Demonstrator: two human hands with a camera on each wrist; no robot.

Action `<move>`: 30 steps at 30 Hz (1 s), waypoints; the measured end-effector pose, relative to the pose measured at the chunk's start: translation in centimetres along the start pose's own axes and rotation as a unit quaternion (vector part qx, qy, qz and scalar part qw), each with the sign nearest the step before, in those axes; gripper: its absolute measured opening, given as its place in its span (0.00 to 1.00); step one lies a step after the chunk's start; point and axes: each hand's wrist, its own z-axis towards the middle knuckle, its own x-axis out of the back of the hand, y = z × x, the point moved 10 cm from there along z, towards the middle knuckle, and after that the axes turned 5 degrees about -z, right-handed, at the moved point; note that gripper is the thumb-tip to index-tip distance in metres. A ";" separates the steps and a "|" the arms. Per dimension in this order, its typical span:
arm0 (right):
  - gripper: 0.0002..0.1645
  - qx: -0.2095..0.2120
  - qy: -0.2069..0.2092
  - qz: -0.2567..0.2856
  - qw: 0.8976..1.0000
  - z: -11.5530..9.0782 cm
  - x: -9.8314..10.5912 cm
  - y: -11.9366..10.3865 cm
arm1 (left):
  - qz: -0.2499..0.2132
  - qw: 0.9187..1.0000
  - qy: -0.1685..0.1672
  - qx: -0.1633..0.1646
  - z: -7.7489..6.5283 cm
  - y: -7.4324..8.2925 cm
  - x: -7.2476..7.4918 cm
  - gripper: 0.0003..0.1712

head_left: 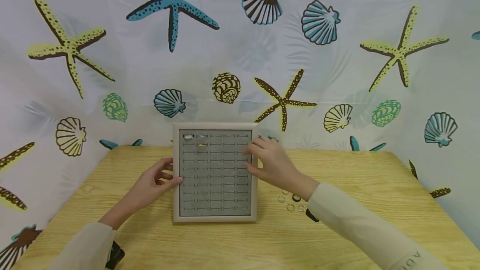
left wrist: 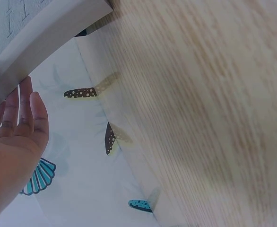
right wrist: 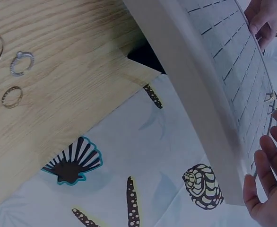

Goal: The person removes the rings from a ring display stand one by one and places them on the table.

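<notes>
A ring display board [head_left: 215, 170] with a pale frame and grey slotted face stands upright on the table. Near its top left sit a wide silver ring [head_left: 188, 136], a thin pale ring [head_left: 201, 136] and a gold ring [head_left: 202, 145]. My left hand [head_left: 155, 180] grips the frame's left side, thumb on the front and fingers behind. My right hand [head_left: 271, 159] is at the upper right of the board, thumb and forefinger apart in front of its face. No ring shows between them. In the right wrist view, its fingers [right wrist: 270, 163] are spread near the frame.
Several loose rings lie on the wooden table [head_left: 348, 203] right of the board, among them a dark ring [head_left: 296, 198] and a silver ring [right wrist: 21, 64]. A curtain [head_left: 232, 53] printed with starfish and shells hangs behind and at both sides.
</notes>
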 end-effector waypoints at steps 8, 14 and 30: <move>0.08 0.011 -0.008 0.007 1.000 2.4 -1.2 -1.4 | 0.004 1.000 0.002 0.002 0.0 0.1 0.0 0.30; 0.09 0.011 0.004 -0.003 1.000 3.8 -2.1 -2.1 | 0.002 1.000 0.002 0.001 0.0 0.1 0.0 0.30; 0.08 -0.019 0.036 -0.004 0.999 6.2 -3.9 -3.0 | -0.003 1.000 0.001 -0.002 0.0 0.1 0.0 0.30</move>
